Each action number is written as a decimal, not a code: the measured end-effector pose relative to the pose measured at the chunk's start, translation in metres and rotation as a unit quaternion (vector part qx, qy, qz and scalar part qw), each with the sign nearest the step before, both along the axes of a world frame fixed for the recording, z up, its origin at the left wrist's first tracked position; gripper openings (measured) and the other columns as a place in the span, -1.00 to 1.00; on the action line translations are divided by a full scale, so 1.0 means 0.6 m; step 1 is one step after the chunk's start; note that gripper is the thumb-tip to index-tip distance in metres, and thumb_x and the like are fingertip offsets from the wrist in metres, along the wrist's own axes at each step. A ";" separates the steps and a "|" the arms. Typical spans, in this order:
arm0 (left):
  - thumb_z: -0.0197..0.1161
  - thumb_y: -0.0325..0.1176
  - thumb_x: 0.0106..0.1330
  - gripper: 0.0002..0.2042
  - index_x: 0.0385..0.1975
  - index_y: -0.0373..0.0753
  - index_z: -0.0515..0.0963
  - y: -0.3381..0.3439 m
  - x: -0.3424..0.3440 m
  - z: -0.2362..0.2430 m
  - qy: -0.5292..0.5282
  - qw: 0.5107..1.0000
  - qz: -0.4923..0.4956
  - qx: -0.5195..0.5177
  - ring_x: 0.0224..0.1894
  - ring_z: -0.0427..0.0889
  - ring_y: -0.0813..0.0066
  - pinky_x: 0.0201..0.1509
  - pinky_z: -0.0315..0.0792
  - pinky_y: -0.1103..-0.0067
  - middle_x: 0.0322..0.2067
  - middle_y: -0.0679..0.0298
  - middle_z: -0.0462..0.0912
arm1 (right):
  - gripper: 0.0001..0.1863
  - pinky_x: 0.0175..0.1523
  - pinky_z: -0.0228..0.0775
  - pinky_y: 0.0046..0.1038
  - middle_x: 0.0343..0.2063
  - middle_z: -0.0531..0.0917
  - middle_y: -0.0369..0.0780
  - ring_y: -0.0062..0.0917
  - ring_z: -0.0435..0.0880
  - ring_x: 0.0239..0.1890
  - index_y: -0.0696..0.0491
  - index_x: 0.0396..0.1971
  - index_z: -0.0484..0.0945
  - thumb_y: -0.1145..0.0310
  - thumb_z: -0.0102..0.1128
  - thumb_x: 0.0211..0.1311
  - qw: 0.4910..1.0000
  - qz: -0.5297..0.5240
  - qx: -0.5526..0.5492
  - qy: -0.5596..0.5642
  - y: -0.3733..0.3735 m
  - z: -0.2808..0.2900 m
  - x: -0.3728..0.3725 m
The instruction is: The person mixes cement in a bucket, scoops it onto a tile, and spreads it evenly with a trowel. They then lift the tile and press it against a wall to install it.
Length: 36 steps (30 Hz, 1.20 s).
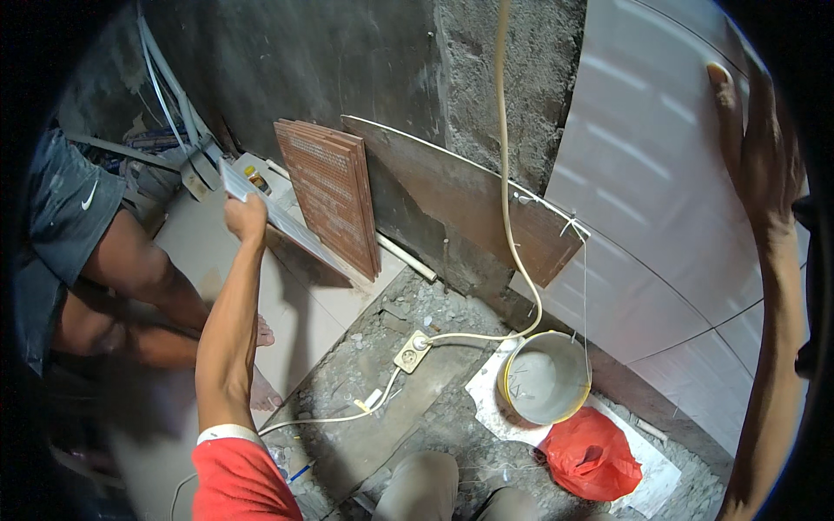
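My left hand (pixel 246 217), reaching out at the end of a red sleeve, has its fingers closed round the upper edge of a tile (pixel 291 227) with a pale face. That tile stands tilted on the floor beside a stack of reddish-brown tiles (pixel 321 187), whose gridded backs show. On the right, my right hand (pixel 760 143) lies with fingers stretched against the glossy white wall tiles (pixel 643 174), holding nothing. Below these wall tiles, a brown tile strip (pixel 486 195) is fixed along the wall, with a thin string (pixel 585 295) hanging from its end.
A cream cable (pixel 506 174) hangs down to a power socket (pixel 412 352) on the rubble floor. Near the wall stand a bucket (pixel 511 369) with a yellow rim and a red plastic bag (pixel 592 456). At left, another person's bare legs (pixel 130 269) are close to the tiles.
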<state>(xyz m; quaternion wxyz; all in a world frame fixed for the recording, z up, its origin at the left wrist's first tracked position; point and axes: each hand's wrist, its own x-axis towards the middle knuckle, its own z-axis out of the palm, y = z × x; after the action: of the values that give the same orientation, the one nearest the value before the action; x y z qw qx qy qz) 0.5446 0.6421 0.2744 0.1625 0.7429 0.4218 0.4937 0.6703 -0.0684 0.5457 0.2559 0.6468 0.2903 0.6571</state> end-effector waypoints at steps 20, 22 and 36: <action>0.37 -0.26 0.31 -0.54 0.03 -0.55 0.56 -0.518 -0.519 0.265 -0.209 0.924 -0.298 -0.119 -0.14 0.66 0.36 0.04 0.48 0.47 -0.11 0.03 0.68 | -0.38 0.46 0.19 -0.22 0.28 0.48 -0.13 -0.22 0.40 0.35 -0.03 0.41 0.34 0.11 0.19 0.43 0.982 0.092 0.127 0.108 0.140 0.003 -0.180; 0.37 -0.27 0.33 -0.55 0.06 -0.52 0.54 -0.554 -0.565 0.270 -0.234 0.900 -0.340 -0.137 -0.15 0.67 0.41 0.01 0.50 0.50 -0.12 0.09 0.68 | -0.35 0.43 0.21 -0.15 0.26 0.49 -0.04 -0.12 0.44 0.29 0.04 0.40 0.34 0.12 0.22 0.39 0.972 0.089 0.160 0.149 0.141 -0.056 -0.230; 0.44 -0.38 0.26 -0.53 0.13 -0.41 0.50 -0.821 -0.824 0.273 -0.092 0.812 -0.551 -0.168 -0.06 0.62 0.49 0.05 0.51 0.52 -0.09 0.22 0.65 | 0.05 0.25 0.34 0.17 0.18 0.46 0.07 0.03 0.47 0.20 0.18 0.30 0.30 -0.57 -0.32 0.33 -0.357 0.277 0.648 0.613 0.000 -0.708 -0.879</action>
<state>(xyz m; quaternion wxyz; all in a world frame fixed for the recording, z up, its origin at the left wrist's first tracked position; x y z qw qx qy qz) 0.0504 0.1497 0.4380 0.5675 0.7633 0.0008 0.3088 0.1428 -0.0682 0.1210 0.8704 -0.2573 0.1938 0.3725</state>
